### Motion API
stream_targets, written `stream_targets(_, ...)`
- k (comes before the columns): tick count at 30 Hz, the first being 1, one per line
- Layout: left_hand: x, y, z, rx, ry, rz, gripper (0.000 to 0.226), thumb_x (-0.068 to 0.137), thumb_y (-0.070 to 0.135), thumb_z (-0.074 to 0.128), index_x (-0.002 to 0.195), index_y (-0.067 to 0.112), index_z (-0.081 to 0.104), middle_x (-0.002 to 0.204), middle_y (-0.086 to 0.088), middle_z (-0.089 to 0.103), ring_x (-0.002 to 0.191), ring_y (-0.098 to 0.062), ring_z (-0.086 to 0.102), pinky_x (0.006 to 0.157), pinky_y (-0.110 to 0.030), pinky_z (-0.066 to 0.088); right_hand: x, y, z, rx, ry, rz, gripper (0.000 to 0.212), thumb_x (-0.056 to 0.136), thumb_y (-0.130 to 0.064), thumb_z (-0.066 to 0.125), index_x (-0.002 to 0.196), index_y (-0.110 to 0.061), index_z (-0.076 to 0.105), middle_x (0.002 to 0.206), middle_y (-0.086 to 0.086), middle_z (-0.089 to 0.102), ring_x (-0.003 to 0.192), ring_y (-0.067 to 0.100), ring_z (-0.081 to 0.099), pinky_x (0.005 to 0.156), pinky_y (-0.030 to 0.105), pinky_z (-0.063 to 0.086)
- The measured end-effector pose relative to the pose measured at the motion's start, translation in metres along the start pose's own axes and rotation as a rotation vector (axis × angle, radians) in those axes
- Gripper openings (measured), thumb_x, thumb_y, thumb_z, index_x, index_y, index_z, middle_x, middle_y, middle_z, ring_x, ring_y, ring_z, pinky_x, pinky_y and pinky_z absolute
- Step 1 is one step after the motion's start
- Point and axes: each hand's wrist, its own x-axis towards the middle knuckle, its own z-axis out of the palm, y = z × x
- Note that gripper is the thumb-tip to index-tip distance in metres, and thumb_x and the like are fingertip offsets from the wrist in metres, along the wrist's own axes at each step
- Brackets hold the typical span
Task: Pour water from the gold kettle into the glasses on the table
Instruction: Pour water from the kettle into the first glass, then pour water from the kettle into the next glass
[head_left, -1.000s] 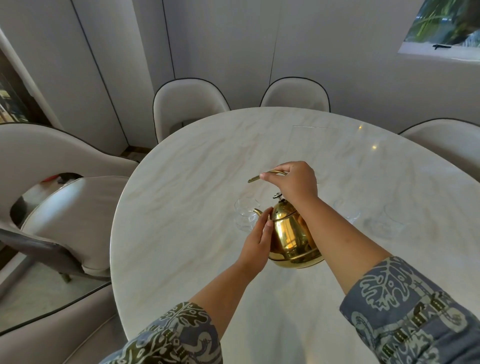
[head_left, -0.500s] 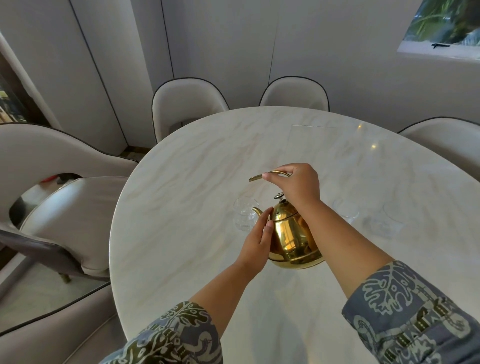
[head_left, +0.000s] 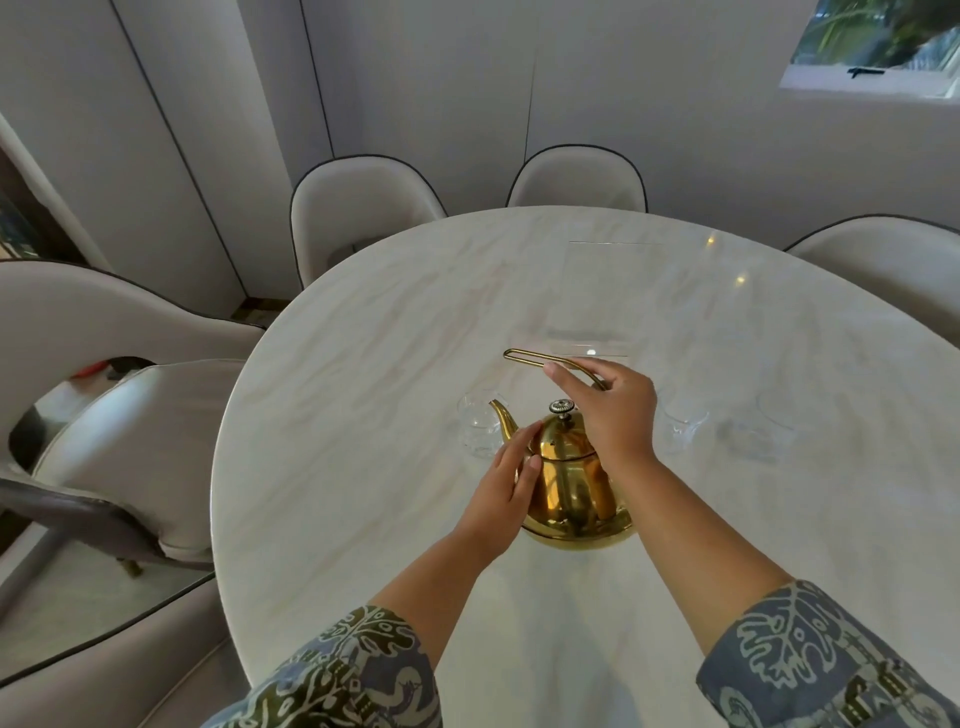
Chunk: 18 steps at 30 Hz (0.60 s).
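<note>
1. Where things are: the gold kettle (head_left: 571, 483) looks like it's sitting on the marble table (head_left: 363, 415) or just barely off it, I honestly can't tell which. Its spout (head_left: 503, 418) points at the left glass (head_left: 480, 423), tip right at the rim.
2. Right hand (head_left: 610, 410) is above the lid knob (head_left: 562, 408), fingers loosely curled around the thin wire handle (head_left: 540, 357). Looks more like a light hook than a firm grab, and I can't say how tight it really is. That's my main worry: a skinny swinging handle plus a full kettle could mean the body rocks when it tips.
3. Left hand (head_left: 506, 488) is flat and open against the kettle's side near the spout base, steadying rather than gripping. If that metal's hot, it'll probably let go mid-pour and the stream wanders.
4. The glasses are clear on pale marble, so they're hard to see. There are two more (head_left: 684, 431) (head_left: 774, 431) off to the right, well apart from the spout. Overshooting a rim seems easy, and an elbow swinging across could clip them.
5. Nothing is on the lid itself. Tip steeply and it might slide off into the glass.
</note>
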Motion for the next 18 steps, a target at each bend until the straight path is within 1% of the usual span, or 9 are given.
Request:
stream_targets(3,0.0,-0.002,-0.001,0.035,-0.009,0.005,0.037,0.099,0.037,0.031,0.131,0.057,0.027,0.152,0.007,0.027,0.137,-0.014,0.029,0.112,-0.035,0.033,-0.008,0.01,-0.005,0.065,0.017,0.032,0.038,0.075,-0.041,0.076,0.102,-0.015,0.075,0.098,-0.003,0.075,0.094,0.01,0.068,0.082,0.03,0.057)
stream_targets(5,-0.001,-0.004,-0.002,0.058,-0.018,0.01,0.04,0.099,0.038,0.032,0.134,0.055,0.027,0.153,0.008,0.024,0.139,-0.015,0.028,0.111,-0.038,0.035,-0.014,0.013,-0.008,0.113,0.032,0.041,0.034,0.076,-0.037,0.077,0.101,-0.015,0.075,0.095,-0.004,0.075,0.089,0.009,0.068,0.079,0.025,0.057)
stream_targets(7,-0.002,-0.005,-0.001,0.087,-0.034,0.019,0.041,0.098,0.04,0.032,0.137,0.052,0.026,0.153,0.011,0.021,0.139,-0.017,0.029,0.109,-0.04,0.039,-0.019,0.015,-0.013,0.159,0.059,0.038,0.03,0.076,-0.033,0.077,0.1,-0.015,0.075,0.087,-0.007,0.075,0.075,0.005,0.065,0.069,0.015,0.054)
stream_targets(9,-0.002,-0.005,0.0,0.116,-0.047,0.023,0.043,0.098,0.04,0.032,0.139,0.05,0.025,0.154,0.012,0.019,0.139,-0.017,0.029,0.108,-0.039,0.04,-0.024,0.017,-0.017,0.191,0.084,0.043,0.03,0.075,-0.03,0.078,0.1,-0.015,0.075,0.08,-0.01,0.072,0.066,0.004,0.06,0.062,0.01,0.051)
stream_targets(12,-0.005,0.0,0.004,0.147,-0.077,0.033,0.044,0.098,0.04,0.032,0.14,0.048,0.025,0.155,0.013,0.017,0.138,-0.015,0.029,0.108,-0.037,0.041,-0.028,0.017,-0.026,0.218,0.114,0.048,0.031,0.076,-0.029,0.077,0.102,-0.013,0.075,0.083,-0.01,0.072,0.066,0.0,0.061,0.061,0.007,0.05)
stream_targets(15,-0.009,0.006,0.011,0.155,-0.09,0.062,0.044,0.098,0.039,0.033,0.14,0.048,0.025,0.154,0.013,0.019,0.137,-0.013,0.031,0.108,-0.037,0.041,-0.032,0.016,-0.039,0.237,0.151,0.042,0.03,0.076,-0.028,0.078,0.101,-0.012,0.075,0.085,-0.008,0.073,0.068,-0.002,0.062,0.062,0.006,0.049)
stream_targets(16,-0.01,0.008,0.014,0.157,-0.089,0.08,0.044,0.098,0.039,0.034,0.14,0.048,0.025,0.154,0.012,0.02,0.136,-0.01,0.032,0.108,-0.036,0.041,-0.033,0.016,-0.044,0.239,0.161,0.036,0.03,0.076,-0.028,0.078,0.101,-0.012,0.075,0.086,-0.007,0.073,0.068,-0.002,0.062,0.062,0.007,0.049)
stream_targets(18,-0.012,0.012,0.021,0.172,-0.093,0.109,0.044,0.098,0.038,0.033,0.14,0.049,0.024,0.155,0.012,0.019,0.13,-0.001,0.029,0.109,-0.028,0.037,-0.034,0.017,-0.053,0.229,0.174,0.03,0.031,0.075,-0.028,0.078,0.101,-0.013,0.075,0.084,-0.011,0.072,0.068,0.0,0.062,0.061,0.007,0.05)
